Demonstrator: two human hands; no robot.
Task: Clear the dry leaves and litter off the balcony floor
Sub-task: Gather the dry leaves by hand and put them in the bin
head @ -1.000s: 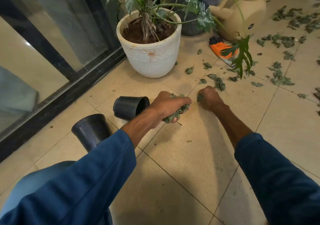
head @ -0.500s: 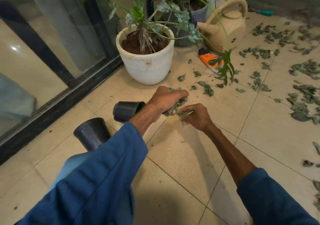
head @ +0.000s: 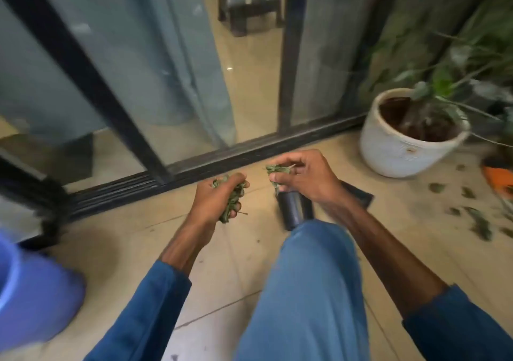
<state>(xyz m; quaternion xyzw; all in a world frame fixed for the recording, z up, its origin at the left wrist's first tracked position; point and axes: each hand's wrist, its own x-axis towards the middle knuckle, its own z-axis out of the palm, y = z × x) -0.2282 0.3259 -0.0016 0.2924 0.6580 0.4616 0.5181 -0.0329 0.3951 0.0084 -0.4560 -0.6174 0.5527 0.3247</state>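
Holding 2 loads at once, the person has both hands raised near the centre of the frame, above the balcony floor (head: 244,252); the left hand (head: 215,204) has its fingers curled tight round a thick wad of dry leaves (head: 232,198), with stems poking out below the fist; the right hand (head: 304,179), just right of it, pinches a small sprig (head: 277,169) between thumb and fingertips, the other fingers loosely bent.

The step looks like carrying the gathered litter to a container; the blue tub (head: 36,291) at the lower left edge seems the likely one, though its inside is out of view. Doing it well means keeping the left fist closed, since such brittle leaves probably shed crumbs; tucking the sprig into the wad would free 1 hand; letting go low inside the rim should stop pieces drifting back out. A black pot (head: 293,208) lies on its side directly below the right hand; it is best not knocked. Loose leaves (head: 480,224) lie at the right of the frame, below the white planter (head: 399,149); much clearing is left.
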